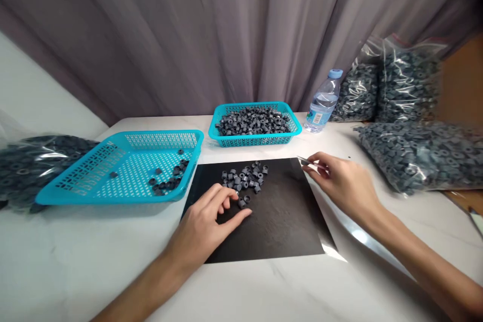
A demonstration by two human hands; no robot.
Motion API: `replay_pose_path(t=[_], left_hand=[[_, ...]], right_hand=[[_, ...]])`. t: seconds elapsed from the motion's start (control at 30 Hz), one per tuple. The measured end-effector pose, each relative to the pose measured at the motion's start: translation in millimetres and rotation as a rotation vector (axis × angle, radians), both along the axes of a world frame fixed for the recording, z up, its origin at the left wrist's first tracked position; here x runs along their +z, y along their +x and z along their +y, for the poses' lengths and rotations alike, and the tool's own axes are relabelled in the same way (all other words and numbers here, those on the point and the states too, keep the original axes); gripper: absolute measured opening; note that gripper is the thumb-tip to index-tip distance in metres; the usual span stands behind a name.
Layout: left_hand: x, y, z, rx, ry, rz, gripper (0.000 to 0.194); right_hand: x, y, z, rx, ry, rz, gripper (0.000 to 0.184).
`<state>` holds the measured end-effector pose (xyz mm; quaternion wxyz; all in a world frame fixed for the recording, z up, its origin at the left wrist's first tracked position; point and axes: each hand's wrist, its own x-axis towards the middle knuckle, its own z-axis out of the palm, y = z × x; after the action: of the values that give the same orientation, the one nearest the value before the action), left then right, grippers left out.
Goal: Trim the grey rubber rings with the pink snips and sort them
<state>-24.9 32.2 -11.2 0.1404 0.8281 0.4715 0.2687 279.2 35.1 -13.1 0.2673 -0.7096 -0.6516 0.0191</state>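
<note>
My left hand (pixel 211 219) rests on a black mat (pixel 271 216), fingers curled loosely, fingertips touching small grey ring-shaped parts (pixel 245 177) piled near the mat's far edge. My right hand (pixel 341 178) hovers at the mat's right far corner, pinching a thin metal pair of tweezers (pixel 306 162) that points left. A turquoise basket (pixel 113 181) on the left holds a few grey rings in its near right corner. A second turquoise basket (pixel 226 142) behind the mat is full of the same rings.
A water bottle (pixel 323 103) stands at the back right. Clear plastic bags of grey rings (pixel 418 151) lie on the right, another bag (pixel 26 161) at the far left. A grey curtain hangs behind the white table (pixel 75 261).
</note>
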Motion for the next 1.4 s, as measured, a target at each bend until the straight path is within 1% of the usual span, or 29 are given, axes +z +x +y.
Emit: replay_pose_path(t=[0.07, 0.17, 0.23, 0.33, 0.43, 0.53, 0.6, 0.63, 0.67, 0.73, 0.77, 0.8, 0.87, 0.93, 1.0, 1.1, 1.23, 1.27, 1.3, 1.33, 1.4], left_hand=[[-3.2, 1, -1, 0.002, -0.017, 0.006, 0.022], [-5.8, 2, -3, 0.005, -0.050, -0.002, 0.013], [-6.1, 2, -3, 0.001, -0.066, -0.005, 0.008], [-5.1, 2, -3, 0.002, -0.076, -0.004, 0.006], [-2.9, 3, -3, 0.004, -0.085, -0.001, 0.006], [0.8, 4, -4, 0.000, -0.115, -0.003, 0.007], [2.8, 5, -4, -0.008, -0.133, -0.002, 0.012], [3.1, 5, -4, -0.012, -0.134, 0.000, 0.014], [2.7, 5, -4, -0.014, -0.125, 0.000, 0.014], [-0.4, 4, -4, -0.015, -0.081, 0.000, 0.009], [-2.8, 3, -4, -0.013, -0.051, 0.000, 0.010], [-5.3, 3, -4, -0.009, -0.021, 0.002, 0.015], [-9.8, 1, -3, -0.001, 0.026, 0.009, 0.021], [-12.2, 1, -3, -0.006, 0.043, 0.007, 0.018], [-12.7, 1, -2, -0.024, 0.034, -0.002, 0.014], [-11.8, 1, -2, -0.038, 0.032, -0.012, 0.013], [-7.5, 6, -8, -0.027, 0.107, -0.059, 0.012], [-5.5, 9, -10, -0.023, 0.086, -0.105, 0.012], [-3.4, 11, -13, -0.020, 0.022, -0.171, 0.011], [-1.2, 14, -15, -0.016, -0.081, -0.260, 0.011], [2.4, 20, -19, -0.006, -0.343, -0.456, 0.012]], right_hand=[[5.2, 14, 4, -0.088, -0.067, -0.099, 0.018], [8.6, 26, 8, -0.186, -0.151, -0.184, 0.017], [7.2, 30, 10, -0.212, -0.217, -0.209, 0.018], [1.6, 34, 12, -0.199, -0.280, -0.203, 0.021], [-4.3, 37, 13, -0.165, -0.239, -0.160, 0.031], [-5.7, 29, 11, -0.141, -0.137, -0.114, 0.041], [-4.5, 15, 6, -0.062, -0.073, -0.034, 0.041], [-4.1, 6, 2, 0.019, -0.047, 0.044, 0.040], [-4.3, -5, -2, 0.130, -0.053, 0.128, 0.037], [-7.1, -27, -13, 0.316, -0.076, 0.220, 0.026], [-9.7, -38, -19, 0.374, -0.080, 0.223, 0.020], [-12.9, -47, -25, 0.431, -0.070, 0.205, 0.016], [-19.8, -59, -33, 0.518, -0.068, 0.164, 0.016], [-25.2, -65, -37, 0.563, -0.079, 0.161, 0.016], [-28.1, -66, -37, 0.576, -0.073, 0.187, 0.015], [-28.8, -65, -35, 0.560, -0.058, 0.225, 0.014], [-26.6, -64, -34, 0.523, 0.011, 0.241, 0.015], [-25.4, -64, -35, 0.522, 0.019, 0.269, 0.015], [-24.0, -65, -35, 0.527, 0.009, 0.312, 0.015], [-22.5, -65, -36, 0.536, -0.019, 0.370, 0.014], [-19.6, -66, -36, 0.568, -0.115, 0.521, 0.014]])
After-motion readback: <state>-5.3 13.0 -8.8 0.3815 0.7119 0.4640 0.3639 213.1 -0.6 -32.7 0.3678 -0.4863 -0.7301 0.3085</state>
